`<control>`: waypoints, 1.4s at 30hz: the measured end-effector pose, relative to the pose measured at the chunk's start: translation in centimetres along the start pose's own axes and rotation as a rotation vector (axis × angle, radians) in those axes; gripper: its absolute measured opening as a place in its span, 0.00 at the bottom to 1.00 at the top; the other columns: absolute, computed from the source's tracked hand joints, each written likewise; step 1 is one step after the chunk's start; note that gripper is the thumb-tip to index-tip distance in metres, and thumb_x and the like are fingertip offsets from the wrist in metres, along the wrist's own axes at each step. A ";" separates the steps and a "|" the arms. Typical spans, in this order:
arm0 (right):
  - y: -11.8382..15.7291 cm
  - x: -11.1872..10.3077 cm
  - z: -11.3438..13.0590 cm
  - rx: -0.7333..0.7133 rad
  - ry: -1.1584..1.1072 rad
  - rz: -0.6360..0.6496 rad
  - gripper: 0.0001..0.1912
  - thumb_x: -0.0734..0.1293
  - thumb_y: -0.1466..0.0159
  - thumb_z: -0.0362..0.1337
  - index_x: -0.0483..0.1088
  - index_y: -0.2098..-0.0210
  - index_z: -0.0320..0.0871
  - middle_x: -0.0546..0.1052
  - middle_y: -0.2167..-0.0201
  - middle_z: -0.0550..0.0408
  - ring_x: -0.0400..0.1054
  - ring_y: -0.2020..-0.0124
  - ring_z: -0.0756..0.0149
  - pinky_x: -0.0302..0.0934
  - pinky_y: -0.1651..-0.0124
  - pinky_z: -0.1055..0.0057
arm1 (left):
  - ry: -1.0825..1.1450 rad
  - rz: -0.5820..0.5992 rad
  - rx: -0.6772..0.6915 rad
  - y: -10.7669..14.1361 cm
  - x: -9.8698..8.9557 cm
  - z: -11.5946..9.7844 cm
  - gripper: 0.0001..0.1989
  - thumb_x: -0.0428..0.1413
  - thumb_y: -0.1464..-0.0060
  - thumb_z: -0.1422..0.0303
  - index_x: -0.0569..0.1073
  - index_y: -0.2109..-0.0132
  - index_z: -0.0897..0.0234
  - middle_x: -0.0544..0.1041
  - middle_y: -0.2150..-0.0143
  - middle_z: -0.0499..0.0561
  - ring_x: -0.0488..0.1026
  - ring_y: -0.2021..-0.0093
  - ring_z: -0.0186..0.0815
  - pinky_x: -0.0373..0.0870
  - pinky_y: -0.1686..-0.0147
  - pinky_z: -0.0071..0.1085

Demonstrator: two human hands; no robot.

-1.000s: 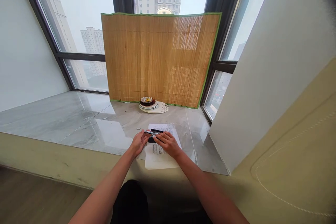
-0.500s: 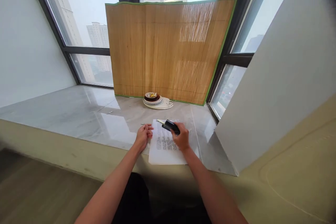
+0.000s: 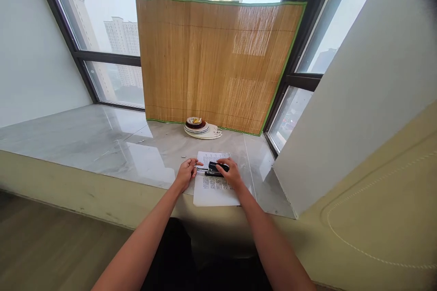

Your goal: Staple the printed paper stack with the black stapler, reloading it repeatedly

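A black stapler [image 3: 213, 169] lies over the printed paper [image 3: 215, 196], with a thin metal part sticking out at its left end. My right hand [image 3: 231, 172] grips the stapler's right end from above. My left hand [image 3: 186, 173] is at the paper's left edge, its fingers curled beside the tip of the metal part; what they hold, if anything, is too small to tell. The paper rests on the grey marble sill [image 3: 170, 145], its near end reaching the sill's front edge.
Behind the paper stands a stack of plates [image 3: 196, 128] on an oval plate [image 3: 215, 132]. A bamboo mat [image 3: 208, 63] leans upright against the window. A small staple-like piece [image 3: 183, 157] lies left of the paper, and a wall closes the right side.
The stapler has come down from a tilted position above the paper and now lies level across it. My right hand has moved down and left with it. My left hand has hardly moved.
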State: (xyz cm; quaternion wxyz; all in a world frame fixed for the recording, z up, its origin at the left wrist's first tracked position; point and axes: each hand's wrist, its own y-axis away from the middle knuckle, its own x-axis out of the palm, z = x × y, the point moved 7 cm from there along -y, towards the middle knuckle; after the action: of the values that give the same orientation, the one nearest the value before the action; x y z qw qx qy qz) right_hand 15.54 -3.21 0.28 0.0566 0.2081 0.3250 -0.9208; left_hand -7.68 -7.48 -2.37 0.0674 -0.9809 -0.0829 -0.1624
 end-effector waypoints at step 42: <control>-5.2 -10.4 -13.8 0.561 0.159 -0.219 0.14 0.80 0.54 0.38 0.81 0.68 0.45 0.86 0.69 0.52 0.80 0.67 0.54 0.74 0.55 0.61 | -1.606 -0.054 0.349 -3.7 -5.9 -2.8 0.11 0.50 0.26 0.70 0.77 0.49 0.67 0.82 0.49 0.67 0.78 0.45 0.56 0.74 0.46 0.49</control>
State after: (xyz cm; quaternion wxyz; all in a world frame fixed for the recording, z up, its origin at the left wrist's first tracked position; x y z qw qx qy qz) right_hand 28.51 9.11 -2.04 -0.1283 0.2509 0.0823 -0.9559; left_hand -14.72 -5.13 -1.34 0.1351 -0.7713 -0.1535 0.6027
